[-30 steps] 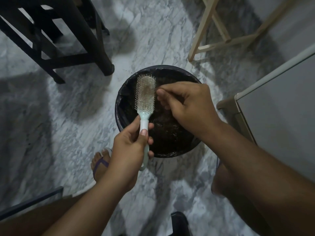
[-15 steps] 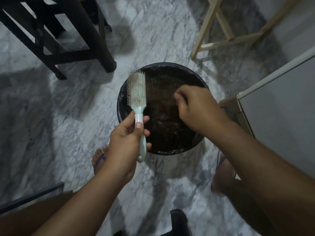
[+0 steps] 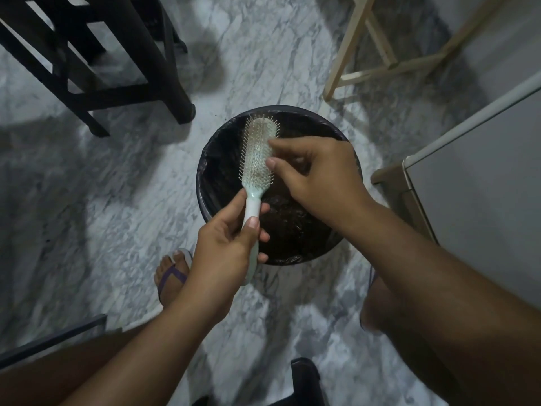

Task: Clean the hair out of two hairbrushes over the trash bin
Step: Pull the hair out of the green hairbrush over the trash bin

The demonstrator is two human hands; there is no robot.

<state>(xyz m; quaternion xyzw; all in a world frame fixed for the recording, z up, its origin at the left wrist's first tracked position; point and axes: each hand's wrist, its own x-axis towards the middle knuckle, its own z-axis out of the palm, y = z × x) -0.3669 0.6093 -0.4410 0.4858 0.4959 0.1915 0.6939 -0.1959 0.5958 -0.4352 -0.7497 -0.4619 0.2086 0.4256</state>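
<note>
Surroundings: a dark wooden stool (image 3: 96, 68) stands beyond and left of the hands; a pale wooden frame (image 3: 377, 51) stands beyond and right; a grey cabinet (image 3: 480, 183) sits close to the right forearm. A sandalled foot (image 3: 172, 273) rests on the marble floor (image 3: 87, 200) just beside the left wrist.

The hairbrush (image 3: 257, 159), pale mint with metal pins and matted hair across its pad, is held bristles-up over the black-lined trash bin (image 3: 205, 177).

The left hand (image 3: 228, 244) is wrapped around the handle. The right hand (image 3: 316, 174) pinches at the pad's right edge, thumb and forefinger narrowly apart.

Open floor lies left of the left hand.
</note>
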